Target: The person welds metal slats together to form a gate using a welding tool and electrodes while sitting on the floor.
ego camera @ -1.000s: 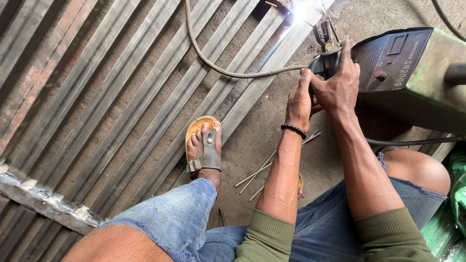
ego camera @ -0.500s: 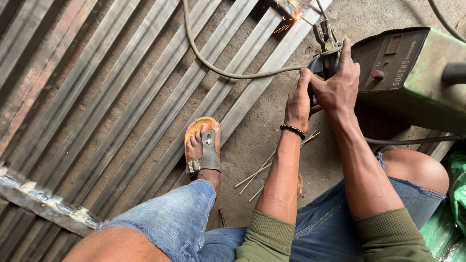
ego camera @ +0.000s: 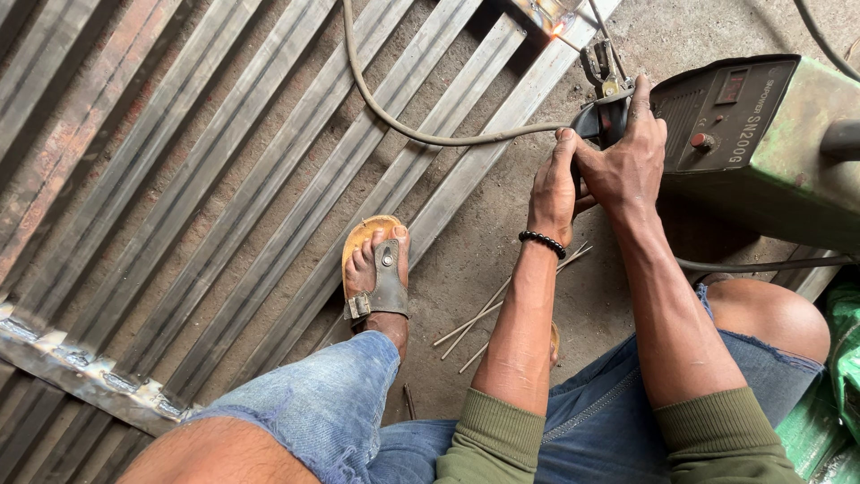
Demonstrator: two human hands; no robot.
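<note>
Head view: left hand [ego camera: 553,193] and right hand [ego camera: 629,161] both clenched around electrode holder [ego camera: 602,115], its rod tip glowing on steel bars [ego camera: 269,179] at the floor's far edge; bare skin and sandalled foot [ego camera: 376,269] risk spatter burns.

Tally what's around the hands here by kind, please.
Hands on the electrode holder: 2 (left hand, right hand)
Green welding machine: 1
Cable: 1
Loose rods on floor: 3
Sandal: 1
Total: 8

The welding glow [ego camera: 557,27] has dimmed to a spark.
</note>
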